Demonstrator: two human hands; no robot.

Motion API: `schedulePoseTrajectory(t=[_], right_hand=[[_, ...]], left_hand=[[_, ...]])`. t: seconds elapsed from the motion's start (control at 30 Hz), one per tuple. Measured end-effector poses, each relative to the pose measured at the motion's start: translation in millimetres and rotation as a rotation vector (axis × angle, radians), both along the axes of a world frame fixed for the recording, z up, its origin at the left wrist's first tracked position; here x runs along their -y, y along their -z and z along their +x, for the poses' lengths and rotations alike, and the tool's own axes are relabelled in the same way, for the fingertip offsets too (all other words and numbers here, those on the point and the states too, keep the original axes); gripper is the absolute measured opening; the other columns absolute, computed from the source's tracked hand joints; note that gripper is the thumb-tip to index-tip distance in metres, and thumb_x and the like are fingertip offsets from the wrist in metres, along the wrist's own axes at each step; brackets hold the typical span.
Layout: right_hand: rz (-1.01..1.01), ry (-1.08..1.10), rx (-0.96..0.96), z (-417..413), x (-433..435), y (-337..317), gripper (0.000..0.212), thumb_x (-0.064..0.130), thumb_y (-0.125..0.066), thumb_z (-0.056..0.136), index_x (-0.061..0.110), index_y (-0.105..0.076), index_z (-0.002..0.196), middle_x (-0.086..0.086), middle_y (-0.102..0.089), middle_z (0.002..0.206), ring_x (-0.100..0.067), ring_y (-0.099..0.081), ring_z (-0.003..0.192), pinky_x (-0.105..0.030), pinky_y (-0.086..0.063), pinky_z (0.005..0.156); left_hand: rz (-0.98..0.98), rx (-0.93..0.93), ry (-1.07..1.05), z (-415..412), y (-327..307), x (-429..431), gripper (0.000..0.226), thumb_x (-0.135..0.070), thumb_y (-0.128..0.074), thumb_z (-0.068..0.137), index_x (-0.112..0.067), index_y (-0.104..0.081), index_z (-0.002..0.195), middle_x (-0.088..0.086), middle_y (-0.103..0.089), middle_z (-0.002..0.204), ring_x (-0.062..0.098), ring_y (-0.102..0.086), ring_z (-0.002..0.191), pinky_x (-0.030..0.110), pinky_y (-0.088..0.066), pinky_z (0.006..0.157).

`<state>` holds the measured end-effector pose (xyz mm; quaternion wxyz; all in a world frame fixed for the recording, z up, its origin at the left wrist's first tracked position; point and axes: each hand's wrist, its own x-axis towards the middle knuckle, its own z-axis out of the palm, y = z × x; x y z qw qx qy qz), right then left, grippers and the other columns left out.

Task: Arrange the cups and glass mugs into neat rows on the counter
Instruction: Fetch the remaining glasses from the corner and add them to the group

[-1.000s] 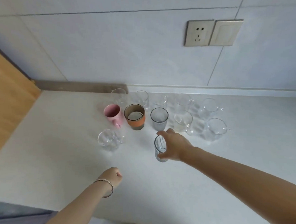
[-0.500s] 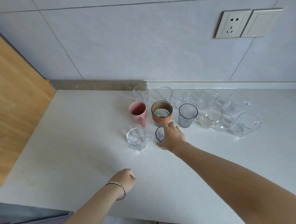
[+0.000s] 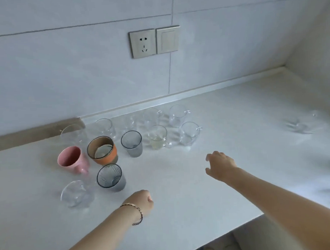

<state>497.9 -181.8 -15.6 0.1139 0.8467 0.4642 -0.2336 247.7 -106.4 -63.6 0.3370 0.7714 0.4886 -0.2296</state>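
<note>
Head view: right hand (image 3: 220, 166) spread; left hand (image 3: 143, 200) apparently fisted.

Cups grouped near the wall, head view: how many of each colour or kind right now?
pink mug: 1
orange-banded cup: 1
grey ribbed glasses: 2
clear glasses and mugs: 8
Total: 12, leaving out the blurred glass item far right.
</note>
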Motion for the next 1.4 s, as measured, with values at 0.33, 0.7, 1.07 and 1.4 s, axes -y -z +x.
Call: schedulePoseTrajectory(t=[0.33, 0.7, 1.07, 1.4], right_hand=[[0.056, 0.441, 0.055, 246, 139, -23, 0.043, 0.029, -0.050, 0.092, 0.019, -0.046, 0.134, -0.004, -0.049, 0.135, -0.025, -0.049, 0.124, -0.032, -0.043, 0.095], [0.166, 0.663, 0.029, 446, 154, -5, 0.069, 0.035, -0.065, 0.083, 0.011, -0.033, 0.139, -0.015, -0.039, 0.139, -0.034, -0.044, 0.128, -0.039, -0.043, 0.094], [0.363, 0.812, -0.157, 494, 129, 37, 0.084, 0.033, -0.079, 0.071, 0.017, -0.034, 0.141, -0.013, -0.042, 0.137, -0.031, -0.057, 0.114, -0.034, -0.046, 0.091], [0.334, 0.480, -0.277, 374, 100, 8, 0.086, 0.041, -0.082, 0.062, 0.021, -0.038, 0.135, -0.007, -0.049, 0.128, -0.025, -0.057, 0.112, -0.030, -0.046, 0.090]], left_hand=[[0.044, 0.057, 0.312, 249, -1, 52, 0.017, -0.021, -0.036, 0.092, -0.023, -0.045, 0.078, 0.003, -0.061, 0.107, 0.021, -0.056, 0.096, 0.032, -0.046, 0.091], [0.033, 0.033, 0.281, 414, 15, 91, 0.032, -0.020, -0.037, 0.091, -0.028, -0.036, 0.060, -0.006, -0.052, 0.087, 0.019, -0.053, 0.085, 0.028, -0.043, 0.079], [0.057, -0.039, 0.183, 429, 24, 73, 0.033, -0.019, -0.037, 0.092, -0.029, -0.036, 0.061, -0.006, -0.052, 0.093, 0.017, -0.051, 0.088, 0.029, -0.047, 0.089], [0.033, -0.033, 0.062, 357, 14, 58, 0.030, -0.019, -0.039, 0.091, -0.029, -0.040, 0.063, -0.004, -0.055, 0.094, 0.018, -0.053, 0.088, 0.030, -0.047, 0.089]])
